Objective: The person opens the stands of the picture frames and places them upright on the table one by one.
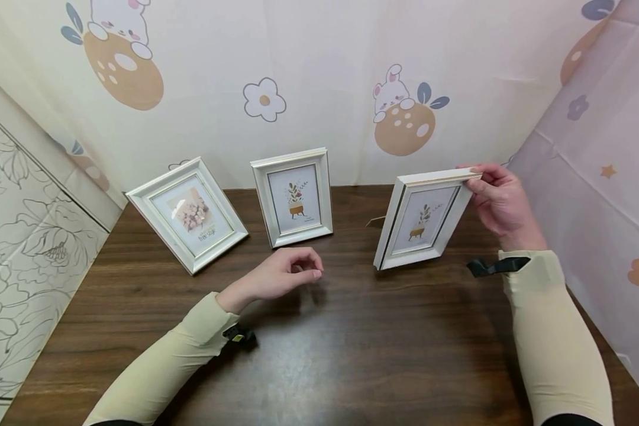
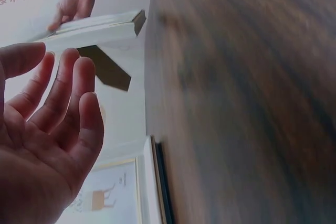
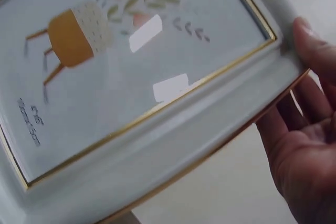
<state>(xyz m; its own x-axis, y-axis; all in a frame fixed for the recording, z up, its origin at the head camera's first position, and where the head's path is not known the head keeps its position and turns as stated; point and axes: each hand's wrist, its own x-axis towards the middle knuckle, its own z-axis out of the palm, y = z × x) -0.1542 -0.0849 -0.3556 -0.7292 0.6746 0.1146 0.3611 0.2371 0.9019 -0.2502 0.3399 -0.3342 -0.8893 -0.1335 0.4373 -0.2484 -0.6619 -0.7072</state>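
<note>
My right hand (image 1: 503, 204) pinches the upper right corner of a white picture frame (image 1: 389, 239) with a potted-plant print, thumb in front and fingers behind. The frame leans at an angle, and its brown stand flap (image 2: 107, 69) sticks out behind, seen in the left wrist view. In the right wrist view the frame's gold inner edge (image 3: 152, 113) shows close up. My left hand (image 1: 277, 273) hovers over the table with loosely bent fingers and holds nothing. Nearest to it, a second white picture frame (image 1: 326, 201) with a similar plant print stands upright.
A third white picture frame (image 1: 220, 210) with a flower print stands tilted at the left. All are on a dark wood table (image 1: 362, 355). A curtain (image 1: 325, 71) with rabbits and flowers hangs behind the table, and patterned cloth (image 1: 591, 195) borders the right side.
</note>
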